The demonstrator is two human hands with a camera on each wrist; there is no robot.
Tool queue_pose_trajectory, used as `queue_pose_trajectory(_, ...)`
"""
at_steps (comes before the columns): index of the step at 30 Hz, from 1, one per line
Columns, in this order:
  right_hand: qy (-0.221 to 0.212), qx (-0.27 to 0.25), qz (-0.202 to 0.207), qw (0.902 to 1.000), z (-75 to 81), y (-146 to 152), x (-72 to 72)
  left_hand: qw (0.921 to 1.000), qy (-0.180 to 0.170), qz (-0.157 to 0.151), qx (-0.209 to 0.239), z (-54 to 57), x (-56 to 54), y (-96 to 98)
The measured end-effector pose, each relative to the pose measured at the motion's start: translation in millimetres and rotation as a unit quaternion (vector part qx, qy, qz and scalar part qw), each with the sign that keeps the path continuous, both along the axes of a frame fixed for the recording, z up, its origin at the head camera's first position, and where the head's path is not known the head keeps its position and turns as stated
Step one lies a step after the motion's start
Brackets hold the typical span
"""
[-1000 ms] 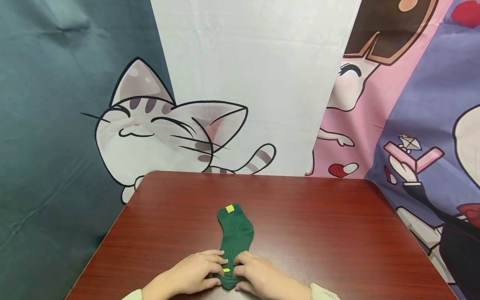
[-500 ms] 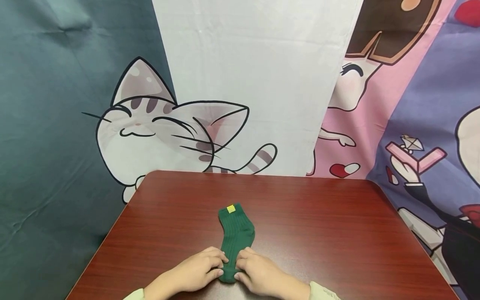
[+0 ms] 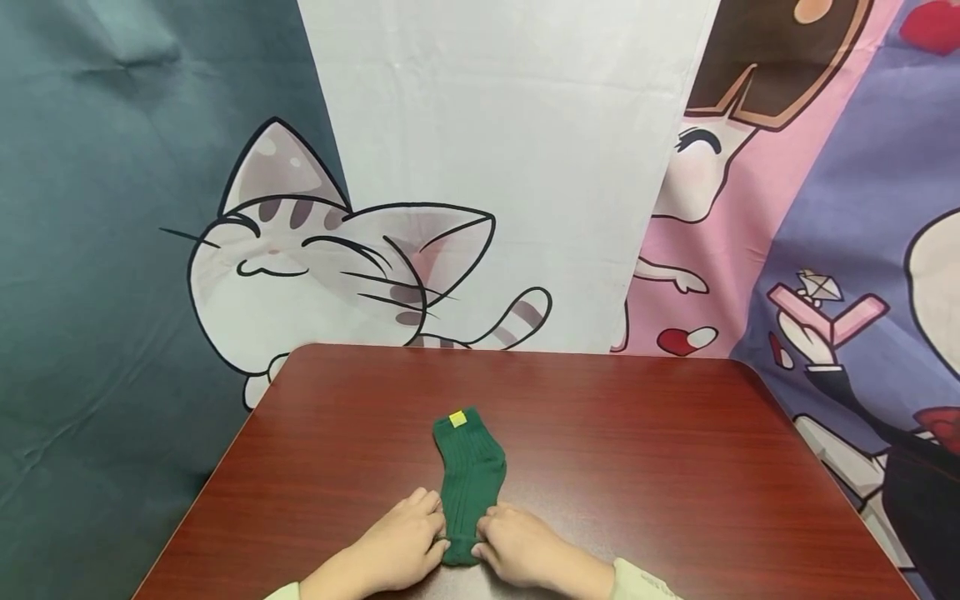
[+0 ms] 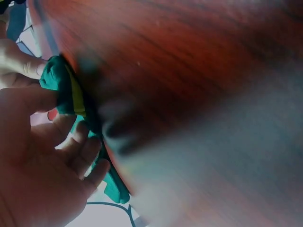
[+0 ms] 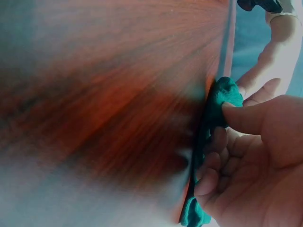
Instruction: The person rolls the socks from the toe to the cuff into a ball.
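A green ribbed sock lies lengthwise on the table, a yellow sticker at its far end. Its near end is turned over into a short fold. At the left edge of that fold my left hand pinches the fabric between thumb and fingers. Opposite it, my right hand pinches the right edge. The left wrist view shows a yellow strip on the sock beside the fingers. Curled fingers and a thumb hold the bunched sock in the right wrist view.
The reddish-brown wooden table has rounded far corners. Behind it hangs a cloth backdrop with a cartoon cat and other printed figures. Pale green sleeves show at the bottom of the head view.
The sock's near end has been folded over away from the person, covering a yellow patch seen there one second ago. Both hands have shifted slightly and now pinch the fold's edges.
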State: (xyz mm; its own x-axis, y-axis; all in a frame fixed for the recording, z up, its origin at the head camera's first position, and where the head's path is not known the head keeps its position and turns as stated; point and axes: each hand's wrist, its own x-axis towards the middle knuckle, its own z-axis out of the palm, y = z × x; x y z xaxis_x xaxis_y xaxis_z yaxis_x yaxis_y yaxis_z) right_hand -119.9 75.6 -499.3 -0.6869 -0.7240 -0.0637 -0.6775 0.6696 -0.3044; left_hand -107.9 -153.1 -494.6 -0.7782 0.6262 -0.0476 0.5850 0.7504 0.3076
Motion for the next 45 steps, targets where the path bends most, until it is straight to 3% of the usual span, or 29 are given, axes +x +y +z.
queue_pose_trajectory(5, -0.016, 0.006, -0.016, 0.9997, -0.8, -1.7, -1.8, 0.9994, 0.007, 0.034, -0.005, -2.5, 2.5, -0.7)
queue_pose_trajectory(7, -0.024, 0.007, -0.031, 0.9992, -0.5, -0.6, -2.5, 0.9994, 0.018, 0.03, 0.004, -3.7, 2.1, -1.2)
queue_pose_trajectory(10, -0.035, 0.006, -0.055, 0.9978, 0.0, 1.6, -3.5, 0.9977, 0.062, -0.011, 0.023, -5.9, 1.2, -1.2)
queue_pose_trajectory(12, -0.036, 0.003, -0.06, 0.9975, 0.4, 2.8, -3.6, 0.9924, 0.107, -0.05, 0.035, -7.9, 0.7, -1.0)
queue_pose_trajectory(15, -0.005, -0.02, -0.04, 0.999, -0.1, 3.9, -2.8, 0.9798, 0.17, -0.096, 0.043, -9.7, 0.5, -1.6)
queue_pose_trajectory(20, 0.053, -0.059, 0.01, 0.9968, -4.0, 7.1, 0.2, 0.9663, 0.221, -0.128, 0.034, -10.0, 0.8, -4.7)
queue_pose_trajectory(26, 0.107, -0.095, 0.072, 0.987, -8.2, 15.0, 6.2, 0.9621, 0.22, -0.16, 0.02, -5.9, 3.2, -11.1)
queue_pose_trajectory(31, 0.133, -0.081, 0.124, 0.9799, -6.8, 19.9, 10.0, 0.9607, 0.212, -0.179, 0.002, -7.8, 2.5, -16.7)
queue_pose_trajectory(37, 0.113, -0.065, 0.117, 0.9845, -5.6, 22.5, 9.4, 0.9604, 0.212, -0.181, -0.002, -8.7, 0.9, -19.9)
queue_pose_trajectory(45, 0.065, -0.092, 0.094, 0.9892, -10.5, 20.3, 4.5, 0.9692, 0.186, -0.153, 0.049, -16.6, 1.1, -18.5)
